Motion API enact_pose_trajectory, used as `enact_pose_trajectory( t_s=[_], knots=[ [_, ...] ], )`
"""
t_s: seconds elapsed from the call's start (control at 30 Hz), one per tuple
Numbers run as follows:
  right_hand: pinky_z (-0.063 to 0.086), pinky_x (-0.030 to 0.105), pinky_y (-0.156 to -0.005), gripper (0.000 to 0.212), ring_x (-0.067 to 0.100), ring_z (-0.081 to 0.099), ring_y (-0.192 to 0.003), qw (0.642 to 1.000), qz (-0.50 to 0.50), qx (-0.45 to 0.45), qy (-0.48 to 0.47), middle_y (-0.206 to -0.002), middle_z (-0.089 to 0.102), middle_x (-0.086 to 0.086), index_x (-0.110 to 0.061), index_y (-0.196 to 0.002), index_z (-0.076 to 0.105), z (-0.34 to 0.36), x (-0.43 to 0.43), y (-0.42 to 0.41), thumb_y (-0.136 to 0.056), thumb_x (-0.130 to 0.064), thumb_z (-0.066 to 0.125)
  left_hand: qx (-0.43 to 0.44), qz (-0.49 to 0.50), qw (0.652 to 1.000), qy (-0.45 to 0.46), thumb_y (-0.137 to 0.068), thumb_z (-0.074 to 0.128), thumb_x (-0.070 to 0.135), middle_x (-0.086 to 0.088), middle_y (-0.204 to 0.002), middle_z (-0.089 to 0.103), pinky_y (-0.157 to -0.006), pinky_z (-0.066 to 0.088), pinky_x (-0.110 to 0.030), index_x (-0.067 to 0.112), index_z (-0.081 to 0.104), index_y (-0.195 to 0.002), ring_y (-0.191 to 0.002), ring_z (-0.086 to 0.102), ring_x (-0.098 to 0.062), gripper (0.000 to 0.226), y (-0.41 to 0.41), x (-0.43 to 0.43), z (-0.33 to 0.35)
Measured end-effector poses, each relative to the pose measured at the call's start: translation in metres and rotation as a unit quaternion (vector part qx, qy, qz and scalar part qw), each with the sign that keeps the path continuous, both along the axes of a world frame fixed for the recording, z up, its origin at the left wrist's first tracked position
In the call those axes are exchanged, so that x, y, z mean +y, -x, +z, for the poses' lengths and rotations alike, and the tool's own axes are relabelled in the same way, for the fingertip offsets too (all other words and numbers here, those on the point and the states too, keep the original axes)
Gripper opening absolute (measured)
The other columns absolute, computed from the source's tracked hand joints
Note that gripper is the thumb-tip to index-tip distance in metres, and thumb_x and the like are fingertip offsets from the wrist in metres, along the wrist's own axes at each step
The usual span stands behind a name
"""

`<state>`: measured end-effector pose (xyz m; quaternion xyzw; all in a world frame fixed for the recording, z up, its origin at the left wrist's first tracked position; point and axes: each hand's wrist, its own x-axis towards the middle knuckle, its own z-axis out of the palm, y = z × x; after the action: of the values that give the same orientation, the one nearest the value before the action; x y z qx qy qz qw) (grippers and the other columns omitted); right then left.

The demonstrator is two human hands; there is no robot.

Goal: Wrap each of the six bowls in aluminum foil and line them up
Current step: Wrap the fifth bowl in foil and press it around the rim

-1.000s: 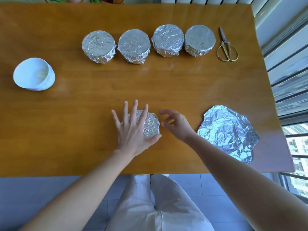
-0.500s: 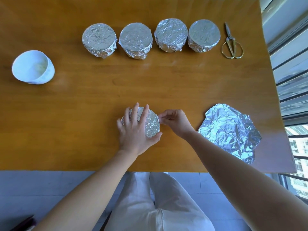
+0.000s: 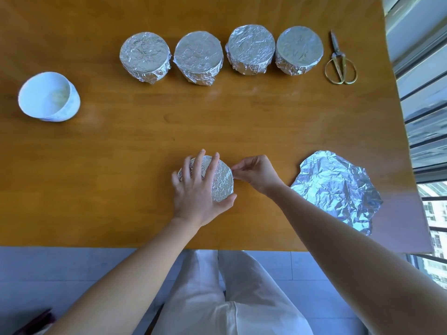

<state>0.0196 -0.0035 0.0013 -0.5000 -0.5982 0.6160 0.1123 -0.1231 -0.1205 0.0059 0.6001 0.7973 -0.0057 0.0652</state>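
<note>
A foil-wrapped bowl (image 3: 221,181) sits near the front edge of the wooden table (image 3: 242,122). My left hand (image 3: 196,189) rests flat on its top, fingers spread and thumb against the near rim. My right hand (image 3: 257,174) pinches the foil at the bowl's right rim. A row of several wrapped bowls (image 3: 199,56) stands side by side at the back. One bare white bowl (image 3: 48,96) lies tilted at the far left. A loose crumpled foil sheet (image 3: 338,189) lies flat to the right of my hands.
Gold-handled scissors (image 3: 339,62) lie at the right end of the row, close to the table's right edge. Window rails (image 3: 425,105) run along that side. My legs in white trousers (image 3: 225,298) show below the front edge.
My left hand's fingers have settled down onto the bowl's top. My right hand moved in from beside the bowl and now pinches the foil at its right rim.
</note>
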Motion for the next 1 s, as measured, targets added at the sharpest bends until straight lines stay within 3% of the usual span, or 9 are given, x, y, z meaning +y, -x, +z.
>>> enact_pose_trajectory(
  t_s=[0.1, 0.2, 0.37, 0.57, 0.63, 0.7, 0.8, 0.9, 1.0],
  knots=[
    [0.053, 0.030, -0.066, 0.016, 0.014, 0.063, -0.064, 0.998, -0.042, -0.019, -0.048, -0.073, 0.072, 0.006, -0.012, -0.077, 0.076, 0.002, -0.014, 0.005, -0.079, 0.002, 0.069, 0.000, 0.001, 1.000, 0.002, -0.075, 0.036, 0.084, -0.005, -0.159, 0.027, -0.097, 0.032, -0.052, 0.030, 0.024, -0.155, -0.139, 0.033, -0.034, 0.097, 0.000, 0.000, 0.000],
    [0.056, 0.039, -0.072, 0.024, 0.029, 0.071, -0.076, 0.996, -0.047, -0.020, -0.067, -0.079, 0.077, 0.005, -0.018, -0.089, 0.080, 0.005, -0.026, 0.001, -0.081, -0.007, 0.060, -0.001, 0.005, 1.000, 0.001, -0.075, 0.036, 0.083, -0.006, -0.158, 0.029, -0.097, 0.033, -0.052, 0.029, 0.025, -0.155, -0.138, 0.033, -0.034, 0.097, 0.000, 0.000, 0.001],
    [0.043, 0.018, -0.060, 0.032, 0.000, 0.054, -0.055, 0.994, -0.045, -0.053, -0.084, -0.071, 0.072, 0.001, -0.016, -0.113, 0.071, 0.013, -0.039, 0.003, -0.086, -0.014, 0.054, 0.008, 0.006, 1.000, 0.004, -0.073, 0.034, 0.083, -0.005, -0.158, 0.029, -0.097, 0.032, -0.051, 0.029, 0.027, -0.154, -0.137, 0.033, -0.034, 0.098, -0.002, 0.001, 0.003],
    [0.043, 0.027, -0.069, 0.029, 0.013, 0.054, -0.071, 0.990, -0.039, -0.101, -0.095, -0.074, 0.062, -0.002, -0.010, -0.113, 0.071, 0.017, -0.039, 0.014, -0.092, -0.015, 0.050, 0.008, 0.007, 1.000, 0.010, -0.071, 0.033, 0.082, -0.005, -0.158, 0.029, -0.098, 0.031, -0.051, 0.030, 0.026, -0.154, -0.137, 0.032, -0.033, 0.099, -0.003, 0.002, 0.002],
    [0.040, 0.030, -0.067, 0.024, 0.015, 0.048, -0.069, 0.993, -0.026, -0.091, -0.074, -0.071, 0.056, 0.000, -0.007, -0.097, 0.070, 0.018, -0.039, 0.016, -0.096, -0.016, 0.047, 0.009, 0.008, 1.000, 0.015, -0.070, 0.031, 0.083, -0.005, -0.158, 0.029, -0.098, 0.031, -0.051, 0.030, 0.026, -0.154, -0.137, 0.033, -0.033, 0.099, -0.003, 0.002, 0.002],
    [0.031, 0.032, -0.059, 0.031, 0.016, 0.037, -0.060, 0.995, 0.002, -0.088, -0.055, -0.060, 0.044, -0.001, -0.009, -0.070, 0.054, 0.019, -0.041, 0.016, -0.099, -0.016, 0.045, 0.008, 0.008, 1.000, 0.019, -0.070, 0.028, 0.083, -0.005, -0.158, 0.028, -0.098, 0.032, -0.051, 0.030, 0.025, -0.155, -0.138, 0.032, -0.033, 0.100, -0.003, 0.001, 0.002],
    [0.029, 0.033, -0.058, 0.039, 0.015, 0.033, -0.058, 0.995, 0.037, -0.086, -0.018, -0.059, 0.038, -0.004, -0.015, -0.065, 0.041, 0.021, -0.039, 0.013, -0.102, -0.023, 0.043, -0.006, 0.002, 1.000, 0.018, -0.070, 0.027, 0.085, -0.005, -0.160, 0.026, -0.100, 0.032, -0.053, 0.030, 0.025, -0.155, -0.142, 0.031, -0.034, 0.102, -0.001, 0.001, 0.002],
    [0.034, 0.034, -0.065, 0.037, 0.016, 0.040, -0.064, 0.994, 0.058, -0.089, 0.000, -0.064, 0.044, -0.003, -0.014, -0.070, 0.049, 0.019, -0.036, 0.010, -0.103, -0.030, 0.042, -0.015, -0.010, 0.999, 0.032, -0.068, 0.021, 0.094, -0.005, -0.166, 0.011, -0.110, 0.020, -0.064, 0.032, 0.014, -0.158, -0.151, 0.013, -0.033, 0.109, 0.001, 0.002, 0.003],
    [0.046, 0.035, -0.086, 0.031, 0.018, 0.061, -0.093, 0.997, 0.037, -0.071, 0.023, -0.098, 0.068, 0.001, -0.013, -0.107, 0.068, 0.015, -0.036, 0.006, -0.102, -0.033, 0.045, -0.034, -0.005, 0.999, 0.008, -0.070, 0.018, 0.097, -0.006, -0.167, 0.004, -0.114, 0.006, -0.069, 0.031, 0.013, -0.158, -0.153, 0.004, -0.033, 0.110, 0.002, 0.001, 0.006]
  ],
)
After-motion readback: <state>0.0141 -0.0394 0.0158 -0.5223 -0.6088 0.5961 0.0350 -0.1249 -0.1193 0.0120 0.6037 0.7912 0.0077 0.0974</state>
